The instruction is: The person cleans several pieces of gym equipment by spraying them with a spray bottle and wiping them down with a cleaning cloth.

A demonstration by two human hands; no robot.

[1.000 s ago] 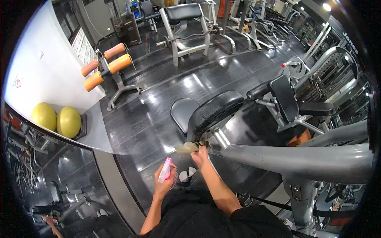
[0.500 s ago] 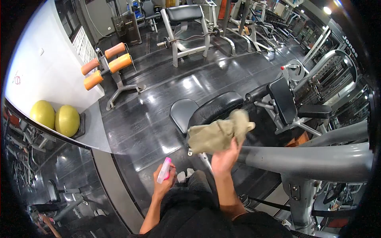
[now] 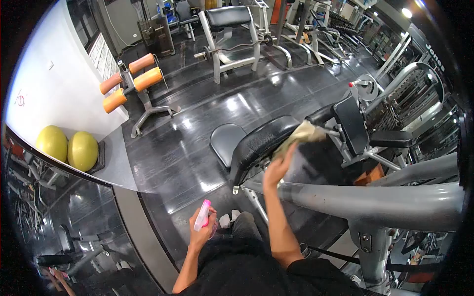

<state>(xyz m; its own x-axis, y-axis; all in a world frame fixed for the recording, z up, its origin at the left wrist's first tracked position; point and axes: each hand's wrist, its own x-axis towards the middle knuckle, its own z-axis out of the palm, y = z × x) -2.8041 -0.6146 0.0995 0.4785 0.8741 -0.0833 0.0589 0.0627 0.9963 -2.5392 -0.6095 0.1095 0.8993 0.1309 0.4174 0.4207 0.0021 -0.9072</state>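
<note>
My left hand (image 3: 200,234) is closed around a small spray bottle (image 3: 201,220), translucent white with pink parts, held low in front of my body. Out ahead, my right hand (image 3: 276,173) grips a khaki cloth (image 3: 305,133), whose far end is blurred by motion. The cloth overlaps the right end of a black padded backrest (image 3: 264,140) in this view. Beyond that backrest lies a rounded black seat pad (image 3: 227,140) of the same bench.
A thick grey machine beam (image 3: 385,204) runs across at right. Further right stands another machine with a black pad (image 3: 351,123). Orange foam rollers (image 3: 148,79) stand at left, two yellow exercise balls (image 3: 83,150) by the wall, and a preacher bench (image 3: 229,17) with a curl bar at the back.
My right hand has moved the cloth up and to the right, uncovering most of the backrest's near side. My left hand stays nearly in place with the spray bottle.
</note>
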